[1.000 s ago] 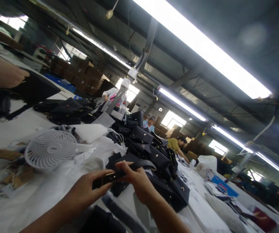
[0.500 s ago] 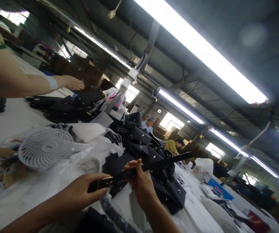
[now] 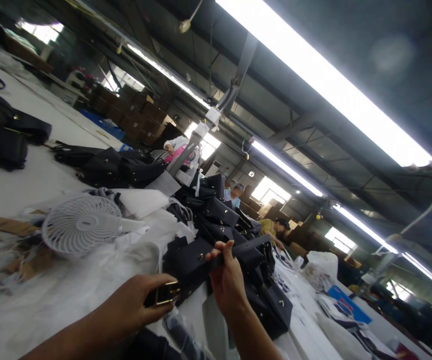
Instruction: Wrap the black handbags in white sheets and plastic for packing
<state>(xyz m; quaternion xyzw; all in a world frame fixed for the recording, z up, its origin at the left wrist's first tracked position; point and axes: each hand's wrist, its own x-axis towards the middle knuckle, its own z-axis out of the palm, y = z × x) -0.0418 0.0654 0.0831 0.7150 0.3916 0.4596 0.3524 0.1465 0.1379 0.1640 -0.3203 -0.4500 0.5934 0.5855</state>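
Note:
My left hand [image 3: 136,302] pinches the end of a black strap, right behind its gold buckle [image 3: 168,293]. Farther along, my right hand [image 3: 229,280] has its thumb and fingers closed on the same black strap [image 3: 252,244], whose free length points away to the upper right. Just beyond both hands lies a heap of black bags with gold fittings, the closest black bag [image 3: 187,255] partly behind the strap. Below the hands, something dark in clear plastic wrap [image 3: 183,332] rests on the table, partly cut off by the bottom edge.
A white fan [image 3: 82,225] lies at left among white wrapping [image 3: 125,265] and brown paper scraps [image 3: 7,226]. More black bags [image 3: 106,165] sit farther back. A blue packet [image 3: 349,304] is at right. Several people work along the far side.
A co-worker's bare arm at upper left has gone out of view. The strap's far end has come nearer and lower. The view has shifted slightly left.

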